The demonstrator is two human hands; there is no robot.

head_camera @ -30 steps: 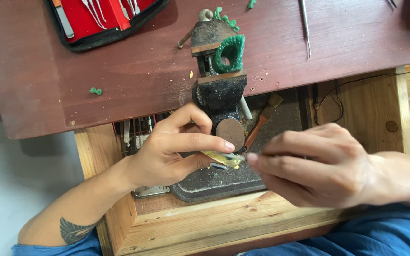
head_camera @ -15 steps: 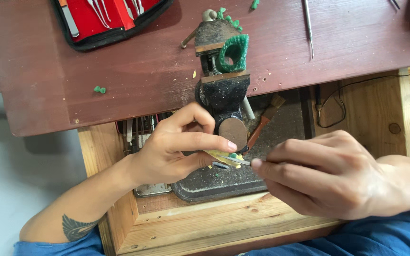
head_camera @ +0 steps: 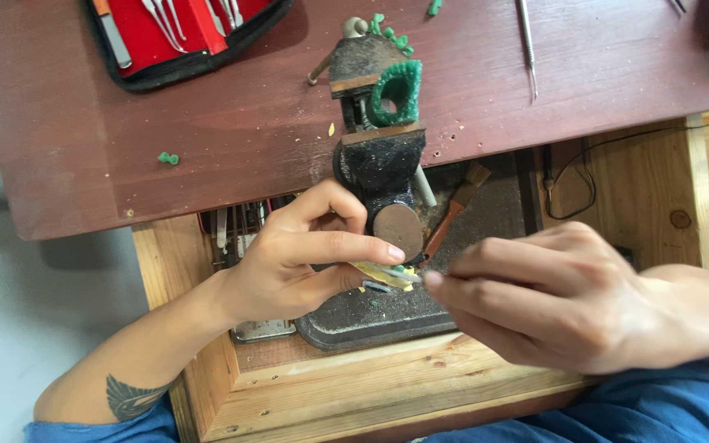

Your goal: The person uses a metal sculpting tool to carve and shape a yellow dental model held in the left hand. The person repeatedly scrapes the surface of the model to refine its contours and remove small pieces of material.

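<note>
A dark red-brown workbench top (head_camera: 223, 139) sits above an open pale wooden drawer (head_camera: 354, 402), grey floor (head_camera: 10, 328) at left.

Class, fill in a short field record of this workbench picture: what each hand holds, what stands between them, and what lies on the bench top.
Left hand: pinches a small yellowish piece
Right hand: holds a thin metal tool, tip at the piece
Vise: dark, upright on the bench edge
Green ring: sits in the vise
Red tool case: open, top left
Drawer: wooden, pulled out below

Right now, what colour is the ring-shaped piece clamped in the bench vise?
Green; the ring-shaped wax piece shows best in the head view.
</note>
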